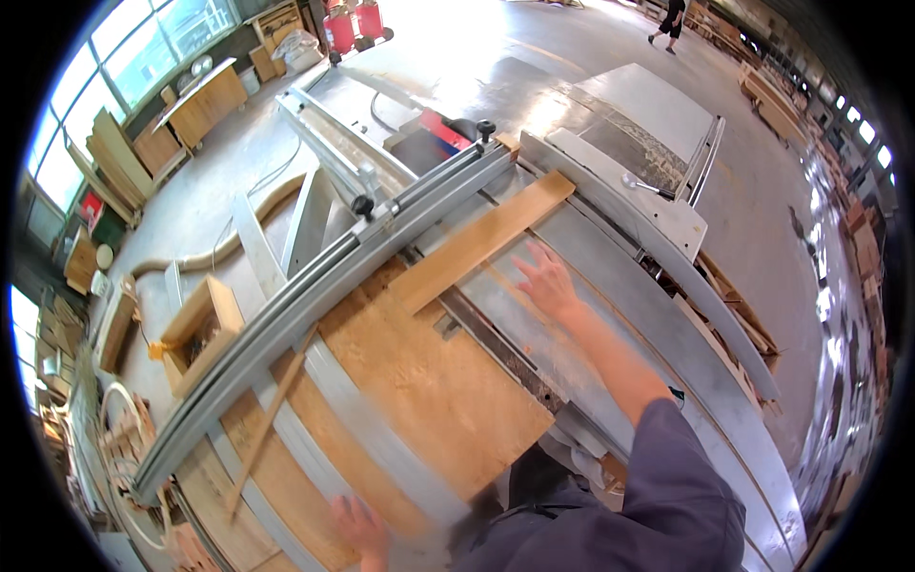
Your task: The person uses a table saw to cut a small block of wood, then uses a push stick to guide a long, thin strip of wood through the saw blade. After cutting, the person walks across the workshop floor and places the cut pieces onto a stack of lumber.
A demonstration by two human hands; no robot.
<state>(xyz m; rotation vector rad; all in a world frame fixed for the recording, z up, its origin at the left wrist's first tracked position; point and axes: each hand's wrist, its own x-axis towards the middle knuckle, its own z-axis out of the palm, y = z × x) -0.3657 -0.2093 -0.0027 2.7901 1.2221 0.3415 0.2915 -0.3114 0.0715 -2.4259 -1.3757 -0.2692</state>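
Note:
A wooden board (481,238) lies crosswise on the metal table saw top (620,324), near the long metal rail (257,353). Just below the board, my right hand (543,276) is held out with fingers apart and nothing in them. My left hand (357,520), somewhat blurred, is low over the plywood-and-metal sliding table (410,381), its fingers loosely apart. A thin wood strip (267,429) lies diagonally across that table. Whether my left fingertips touch the surface, I cannot tell.
A raised plate (658,210) borders the saw on the right. A wooden box (210,319) and a thick hose (167,265) lie left beyond the rail. A workbench (200,105) stands by the windows. A person (667,29) walks far back, near stacked timber (762,91).

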